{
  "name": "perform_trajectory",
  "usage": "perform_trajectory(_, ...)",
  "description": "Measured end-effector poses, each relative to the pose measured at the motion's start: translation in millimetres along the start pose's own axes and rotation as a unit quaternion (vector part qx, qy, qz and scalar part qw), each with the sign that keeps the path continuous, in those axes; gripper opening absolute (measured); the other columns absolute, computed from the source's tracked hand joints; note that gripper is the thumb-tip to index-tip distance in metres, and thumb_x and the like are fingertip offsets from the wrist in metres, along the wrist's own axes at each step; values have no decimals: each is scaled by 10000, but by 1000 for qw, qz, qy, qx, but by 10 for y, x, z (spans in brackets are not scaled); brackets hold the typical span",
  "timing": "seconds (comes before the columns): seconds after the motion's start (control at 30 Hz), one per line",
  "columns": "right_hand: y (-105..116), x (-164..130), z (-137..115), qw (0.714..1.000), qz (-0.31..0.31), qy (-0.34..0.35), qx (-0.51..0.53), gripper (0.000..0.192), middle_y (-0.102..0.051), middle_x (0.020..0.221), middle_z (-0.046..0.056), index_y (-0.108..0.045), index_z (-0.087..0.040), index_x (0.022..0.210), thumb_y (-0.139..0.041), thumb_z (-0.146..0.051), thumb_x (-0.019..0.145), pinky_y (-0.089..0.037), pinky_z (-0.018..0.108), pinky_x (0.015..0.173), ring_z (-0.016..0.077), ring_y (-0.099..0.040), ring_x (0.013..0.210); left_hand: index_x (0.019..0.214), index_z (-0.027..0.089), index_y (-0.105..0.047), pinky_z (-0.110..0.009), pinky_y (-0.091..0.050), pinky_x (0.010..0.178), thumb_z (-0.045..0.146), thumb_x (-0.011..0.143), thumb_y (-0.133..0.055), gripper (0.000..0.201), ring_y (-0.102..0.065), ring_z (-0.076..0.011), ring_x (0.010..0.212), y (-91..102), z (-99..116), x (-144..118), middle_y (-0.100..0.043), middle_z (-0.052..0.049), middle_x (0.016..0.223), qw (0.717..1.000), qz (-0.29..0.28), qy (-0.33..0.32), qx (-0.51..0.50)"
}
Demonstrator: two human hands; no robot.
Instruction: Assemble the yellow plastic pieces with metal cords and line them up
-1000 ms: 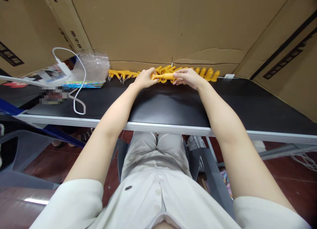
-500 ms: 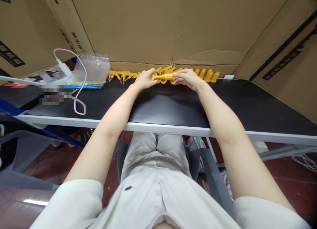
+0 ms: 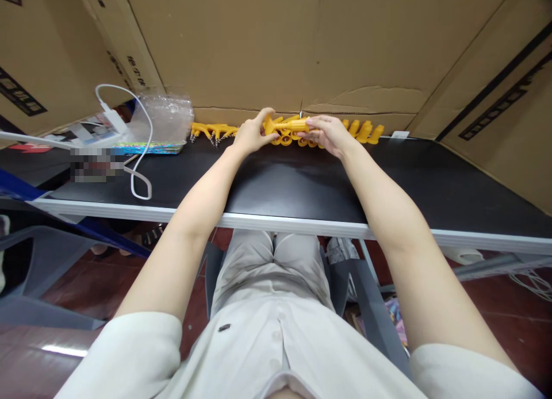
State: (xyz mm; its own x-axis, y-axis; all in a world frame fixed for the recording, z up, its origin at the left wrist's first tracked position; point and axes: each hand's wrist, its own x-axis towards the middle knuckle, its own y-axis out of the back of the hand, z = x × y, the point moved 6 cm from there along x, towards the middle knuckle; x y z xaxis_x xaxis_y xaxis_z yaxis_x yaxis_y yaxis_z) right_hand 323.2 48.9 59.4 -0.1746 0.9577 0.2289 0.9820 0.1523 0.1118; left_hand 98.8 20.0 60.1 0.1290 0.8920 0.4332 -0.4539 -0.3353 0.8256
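Note:
Both my hands are over the far part of the black table, joined by a yellow plastic corkscrew [image 3: 293,124] held level between them. My left hand [image 3: 250,135] has thumb and fingers around its wide end. My right hand [image 3: 328,134] pinches the thicker opposite end with the fingertips. Left of my hands lie yellow corkscrew pieces [image 3: 215,129] with bare metal spirals pointing toward me. Behind and below the held piece is a row of yellow parts with round open ends [image 3: 285,140], partly hidden. Yellow bell-ended sleeves [image 3: 365,131] lean in a row at the right.
Tall cardboard [image 3: 259,48] closes off the table's back and sides. At the left lie a clear plastic bag [image 3: 161,114], a colourful flat pack [image 3: 150,148], and a white plug with its cable [image 3: 115,122]. A metal strip [image 3: 293,222] edges the table's front.
The held corkscrew has risen slightly and turned, showing more of its wide end at my left hand. My left thumb and forefinger have spread further around that end.

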Motion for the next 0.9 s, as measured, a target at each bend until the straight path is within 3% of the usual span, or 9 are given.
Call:
perform_trajectory(0.07, 54, 71, -17, 999, 30, 34, 12, 263, -754, 1069, 46, -598, -227, 961, -849, -302, 934, -666, 458, 1074, 233, -814, 1093, 1698, 289, -430, -414, -542, 1075, 328, 979, -723, 777, -773, -314, 1149, 49, -53, -4, -822, -74, 1117, 1000, 16, 21, 0)
perform_trajectory(0.13, 111, 143, -57, 995, 65, 73, 4, 297, -754, 1145, 44, -598, -249, 1025, -864, -331, 921, -648, 468, 1113, 243, -791, 1184, 1708, 257, -431, -412, -538, 1090, 305, 1006, -684, 747, -766, -317, 1193, 67, -149, -1, -826, -94, 1152, 998, 22, 56, 11)
perform_trajectory(0.27, 90, 283, -216, 980, 99, 161, -64, 419, -730, 1363, 60, -638, -309, 1208, -897, -406, 893, -605, 462, 1182, 265, -693, 1390, 1485, 185, -691, -415, -533, 1142, 294, 1049, -586, 461, -718, -331, 1327, 42, -329, 5, -795, -159, 1352, 992, 6, 110, 58)
perform_trajectory(0.4, -158, 437, -326, 953, 76, 223, -190, 432, -664, 1537, 88, -662, -296, 1343, -817, -402, 954, -554, 431, 1240, 270, -614, 1489, 1380, 156, -770, -410, -550, 1145, 286, 1062, -546, 409, -700, -338, 1373, 38, -392, 3, -773, -167, 1429, 989, -2, 124, 85)
perform_trajectory(0.53, -534, 545, -274, 900, 17, 262, -349, 413, -657, 1555, 135, -641, -219, 1439, -673, -330, 1042, -479, 443, 1300, 278, -625, 1451, 1358, 147, -784, -389, -561, 1118, 291, 1076, -525, 410, -713, -329, 1347, 49, -393, -7, -789, -159, 1399, 987, -6, 134, 90)
perform_trajectory(0.63, -805, 550, -163, 848, -50, 261, -458, 453, -625, 1592, 173, -601, -135, 1505, -556, -180, 1056, -422, 416, 1313, 267, -594, 1474, 1337, 159, -792, -385, -561, 1107, 291, 1073, -525, 398, -725, -325, 1317, 55, -397, -12, -794, -152, 1380, 986, -6, 141, 92)
perform_trajectory(0.73, -977, 519, -30, 791, -112, 203, -566, 522, -599, 1626, 168, -598, -152, 1519, -461, -89, 1018, -463, 464, 1230, 314, -609, 1443, 1295, 154, -802, -403, -564, 1100, 274, 1058, -516, 390, -728, -337, 1298, 41, -418, 2, -797, -171, 1351, 987, -7, 138, 87)
perform_trajectory(0.83, -1031, 513, 17, 743, -115, 143, -643, 550, -591, 1632, 168, -609, -176, 1521, -470, -85, 996, -464, 495, 1205, 348, -607, 1440, 1243, 164, -809, -425, -571, 1079, 273, 1030, -525, 371, -727, -350, 1263, 12, -455, 35, -801, -182, 1312, 989, -5, 127, 79)
perform_trajectory(0.9, -1053, 547, 10, 729, -113, 126, -663, 577, -602, 1618, 179, -609, -173, 1533, -555, -95, 964, -434, 534, 1240, 367, -589, 1465, 1198, 183, -813, -432, -575, 1067, 282, 1007, -546, 343, -729, -346, 1221, -2, -475, 56, -807, -173, 1274, 990, 2, 122, 74)
